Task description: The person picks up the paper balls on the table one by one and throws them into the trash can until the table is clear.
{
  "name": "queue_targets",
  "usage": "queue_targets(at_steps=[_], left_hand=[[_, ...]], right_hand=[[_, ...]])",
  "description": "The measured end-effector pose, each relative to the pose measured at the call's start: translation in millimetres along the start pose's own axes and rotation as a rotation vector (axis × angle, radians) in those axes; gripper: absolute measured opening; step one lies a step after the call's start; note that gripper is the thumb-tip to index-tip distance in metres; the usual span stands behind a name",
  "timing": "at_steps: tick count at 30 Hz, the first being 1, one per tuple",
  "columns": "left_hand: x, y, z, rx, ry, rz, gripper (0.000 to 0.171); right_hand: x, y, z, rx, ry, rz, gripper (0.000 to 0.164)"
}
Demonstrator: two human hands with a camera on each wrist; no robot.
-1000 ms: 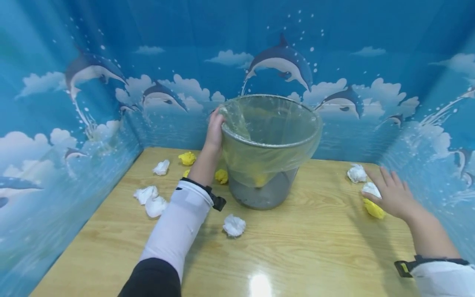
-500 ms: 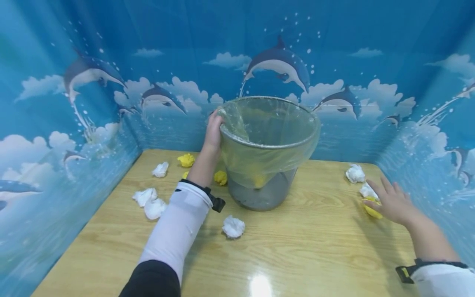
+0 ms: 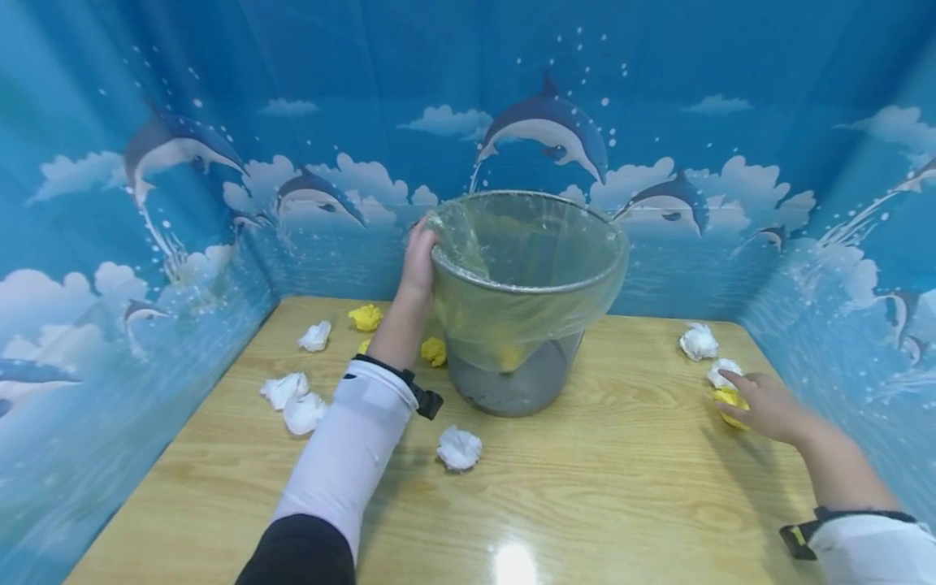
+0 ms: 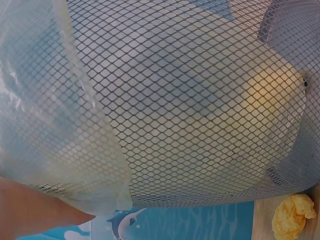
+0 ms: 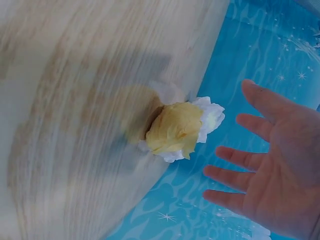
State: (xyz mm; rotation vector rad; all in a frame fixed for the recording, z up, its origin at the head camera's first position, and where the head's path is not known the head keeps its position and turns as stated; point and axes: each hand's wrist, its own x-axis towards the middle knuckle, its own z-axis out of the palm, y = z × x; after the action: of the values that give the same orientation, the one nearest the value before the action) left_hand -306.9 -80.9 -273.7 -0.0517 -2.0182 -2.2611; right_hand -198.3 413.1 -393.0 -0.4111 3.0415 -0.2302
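A grey mesh waste bin stands tilted on the table, lined with a translucent yellowish plastic bag folded over its rim. My left hand grips the bin's rim and the bag at the left; most of those fingers are hidden. Through the mesh in the left wrist view, a yellow lump shows inside the bag. At the table's right side, my right hand hovers by a crumpled yellow paper ball. In the right wrist view its fingers are spread, apart from the ball, with nothing held.
Two white paper balls, one farther back and one nearer, lie beyond the yellow one. Left of the bin are several white and yellow balls, including a yellow one. Another white ball lies in front. Dolphin-printed curtains enclose the table.
My right hand has come down closer to the yellow paper ball, its fingers less raised. The left hand stays on the bin's rim. The whole view has shifted slightly.
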Motion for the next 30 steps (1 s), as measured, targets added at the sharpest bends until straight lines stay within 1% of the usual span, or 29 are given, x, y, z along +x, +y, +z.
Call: queue_targets(at_steps=[3,7,14,21,23,25,30], left_hand=[[-0.5,0.7,0.1,-0.004,0.001,0.006,0.067],[-0.9,0.8,0.4,0.000,0.005,0.003,0.067],[-0.9,0.4,1.0,0.018,0.017,-0.011,0.067],[-1.2,1.1,0.2,0.010,0.014,-0.005,0.067],[-1.0,1.4,-0.2,0.012,0.009,-0.010,0.067],[-0.8,1.3,-0.3,0.014,0.006,-0.016,0.067],[-0.8,0.1,0.5,0.023,0.015,-0.020,0.067]], right_hand=[[0.8,-0.9,1.8,0.015,-0.026,0.005,0.061],[2.3,-2.4,5.4,0.040,-0.035,0.006,0.057],[6.6,-6.9,5.7,0.075,-0.109,0.025,0.061],[11.5,-4.4,9.8,0.093,-0.138,0.011,0.062],[12.2,-3.2,11.7,0.095,-0.154,0.021,0.062],[12.3,-1.6,13.8,0.093,-0.153,0.020,0.061],[12.2,2.7,20.7,0.068,-0.116,-0.010,0.060]])
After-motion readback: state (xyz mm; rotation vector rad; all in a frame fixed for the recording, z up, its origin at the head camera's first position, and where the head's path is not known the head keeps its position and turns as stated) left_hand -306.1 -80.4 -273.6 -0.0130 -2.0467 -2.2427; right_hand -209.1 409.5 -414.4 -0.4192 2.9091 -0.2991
